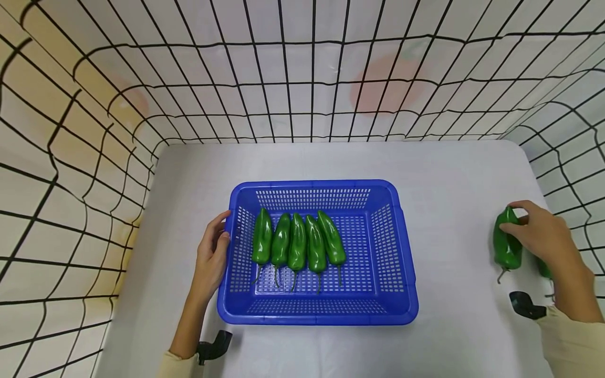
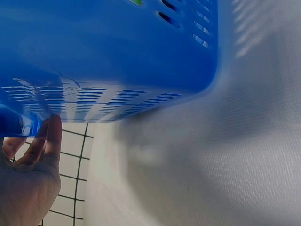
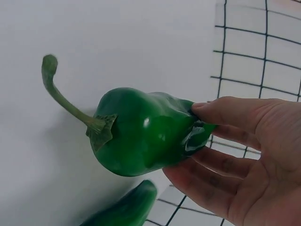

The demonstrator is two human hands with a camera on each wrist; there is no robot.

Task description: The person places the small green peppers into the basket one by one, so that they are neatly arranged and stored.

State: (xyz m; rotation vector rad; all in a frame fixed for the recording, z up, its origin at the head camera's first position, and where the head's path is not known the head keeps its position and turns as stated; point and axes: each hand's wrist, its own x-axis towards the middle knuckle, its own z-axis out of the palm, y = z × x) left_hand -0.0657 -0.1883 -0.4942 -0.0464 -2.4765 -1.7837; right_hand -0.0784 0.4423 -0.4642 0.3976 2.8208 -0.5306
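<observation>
A blue plastic basket (image 1: 316, 319) with slotted walls holds several green peppers (image 1: 298, 244) in a row, their stems pointing down in the head view. My left hand (image 1: 214, 257) holds the basket's left rim; in the left wrist view its fingers (image 2: 52, 141) reach under the rim, against the outer wall. Far to the right, my right hand (image 1: 543, 231) pinches another green pepper (image 1: 506, 249) between thumb and fingers. The right wrist view shows the grip near the pepper's tip, with the curved stem facing away from the palm. Beside it lies one more pepper (image 3: 127, 207), partly hidden by the hand.
Black wire mesh (image 1: 312, 84) rises behind the white surface (image 1: 454, 220) and along its left and right sides. The right hand is close to the mesh on the right. White surface lies between the basket and the right hand.
</observation>
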